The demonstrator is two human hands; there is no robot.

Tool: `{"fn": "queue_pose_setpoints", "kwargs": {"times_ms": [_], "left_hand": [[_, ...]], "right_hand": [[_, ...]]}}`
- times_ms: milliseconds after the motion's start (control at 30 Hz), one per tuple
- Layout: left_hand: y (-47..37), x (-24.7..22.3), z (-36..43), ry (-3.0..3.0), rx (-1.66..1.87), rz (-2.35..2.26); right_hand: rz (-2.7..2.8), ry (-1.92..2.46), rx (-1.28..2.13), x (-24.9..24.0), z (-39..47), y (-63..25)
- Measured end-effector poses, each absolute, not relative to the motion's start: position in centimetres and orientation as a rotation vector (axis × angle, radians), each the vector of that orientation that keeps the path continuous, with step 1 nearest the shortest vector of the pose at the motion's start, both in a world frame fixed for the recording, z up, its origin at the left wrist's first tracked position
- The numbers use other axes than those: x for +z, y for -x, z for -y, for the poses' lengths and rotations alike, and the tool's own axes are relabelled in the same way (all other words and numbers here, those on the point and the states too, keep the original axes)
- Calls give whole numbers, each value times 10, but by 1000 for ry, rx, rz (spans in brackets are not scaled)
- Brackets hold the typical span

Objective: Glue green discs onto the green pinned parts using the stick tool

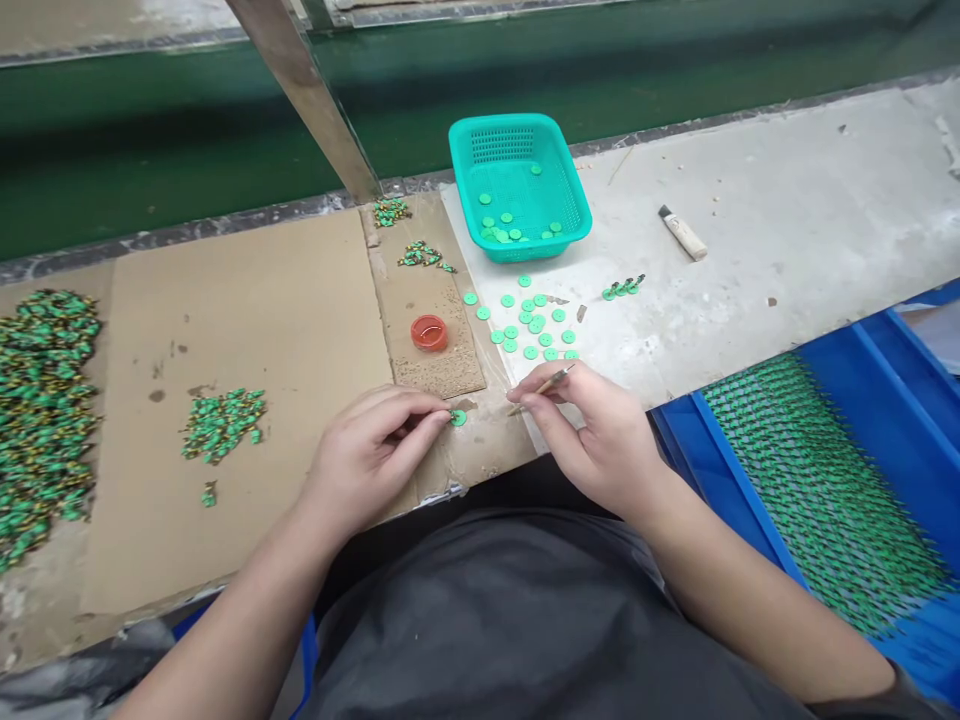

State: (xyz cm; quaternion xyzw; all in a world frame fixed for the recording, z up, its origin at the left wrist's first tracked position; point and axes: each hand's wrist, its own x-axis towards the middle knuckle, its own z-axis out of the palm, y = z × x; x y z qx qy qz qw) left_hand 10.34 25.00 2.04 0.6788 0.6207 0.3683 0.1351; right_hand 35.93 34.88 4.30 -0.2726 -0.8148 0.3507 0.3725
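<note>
Near the table's front edge, my left hand [379, 450] pinches a small part whose shape is mostly hidden, at a green button-like disc [458, 417]. To its right my right hand [592, 430] is closed around a thin pen-like tool [553, 381], its tip pointing left and down. Between and beyond the hands sits a red cap [429, 333] with liquid-like content, on a speckled brown board [442, 372]. Several loose green discs [526, 317] lie on the white surface beyond my right hand.
A teal basket [581, 215] holds more discs. Small green-and-gold pieces lie in a large heap [45, 420] and a smaller pile [223, 424] at left. Assembled pieces [622, 288] and a tube-like tool [683, 234] are at right. A blue tray [765, 500] of green pieces stands lower right.
</note>
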Motion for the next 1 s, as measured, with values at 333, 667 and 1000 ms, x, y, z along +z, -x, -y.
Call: {"fn": "queue_pose_setpoints", "kwargs": {"times_ms": [333, 667, 1000], "left_hand": [[-100, 12, -248, -2080, 1082, -1733], [-105, 14, -248, -2093, 1073, -1767], [-103, 8, -246, -2141, 1083, -1729]], "right_hand": [[2371, 655, 738, 58, -359, -363], [2463, 633, 736, 57, -363, -358], [2464, 644, 678, 56, -366, -360]]}}
